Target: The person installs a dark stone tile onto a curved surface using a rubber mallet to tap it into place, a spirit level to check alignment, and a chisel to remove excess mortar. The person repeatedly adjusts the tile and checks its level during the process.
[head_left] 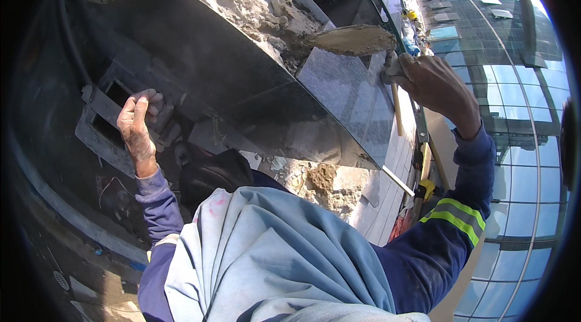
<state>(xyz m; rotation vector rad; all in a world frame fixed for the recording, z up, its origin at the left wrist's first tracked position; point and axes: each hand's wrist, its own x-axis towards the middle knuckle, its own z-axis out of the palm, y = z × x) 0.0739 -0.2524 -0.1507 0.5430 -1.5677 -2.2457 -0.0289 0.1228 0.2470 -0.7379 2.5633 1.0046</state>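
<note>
Trowel (351, 40), grasped in the right hand (426, 80), points leftward, its long axis nearly level across the view, where mortar (242, 4) meets grey slab (342, 86); left hand (138, 128) curls, contents impossible to tell.

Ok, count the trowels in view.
1: the mortar-covered trowel, in the right grip, near the upper end of the speckled grey slab. Others may be hidden.

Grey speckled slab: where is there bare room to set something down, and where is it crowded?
Bare: the middle of the slab, between the dark panel and wooden handle. Crowded: around its upper end, by mortar, trowel and right hand.
</note>
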